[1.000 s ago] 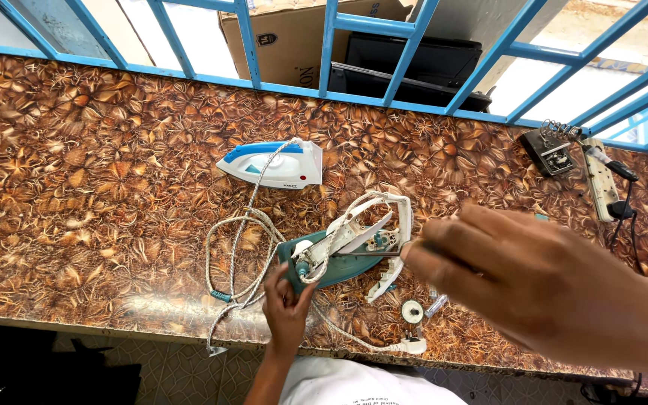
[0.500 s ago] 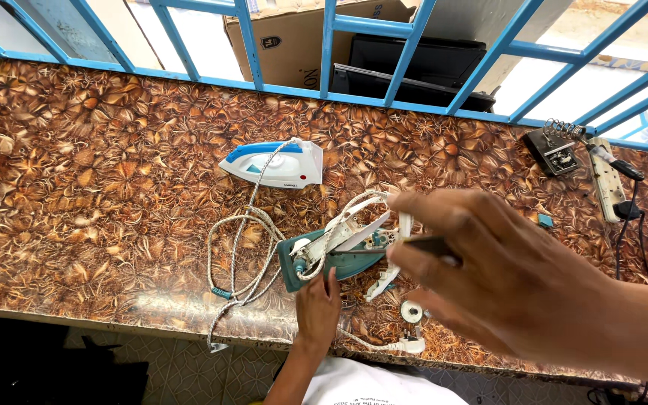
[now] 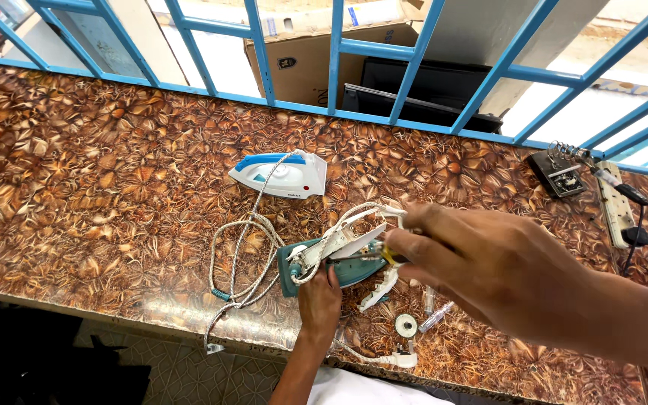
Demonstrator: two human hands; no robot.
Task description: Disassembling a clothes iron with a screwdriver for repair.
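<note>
A taken-apart iron (image 3: 348, 271) with a teal base and loose white shell pieces lies near the front edge of the brown patterned counter (image 3: 76, 165). My left hand (image 3: 319, 301) comes up from below and presses on its near edge. My right hand (image 3: 493, 268), large in the foreground, is closed around a screwdriver (image 3: 373, 256) with a yellow handle. The thin shaft points left into the iron's open top. The iron's white cord (image 3: 240, 259) loops to the left and hangs over the edge.
A whole white and blue iron (image 3: 283, 174) stands behind. A small white tape roll (image 3: 406, 325) and a plug (image 3: 401, 361) lie near the front edge. A power strip (image 3: 613, 204) and a black stand (image 3: 560, 172) sit far right. Blue window bars (image 3: 335, 56) run along the back.
My right hand has moved left with the screwdriver until its tip reaches the open iron. My left hand has shifted right along the iron's near edge.
</note>
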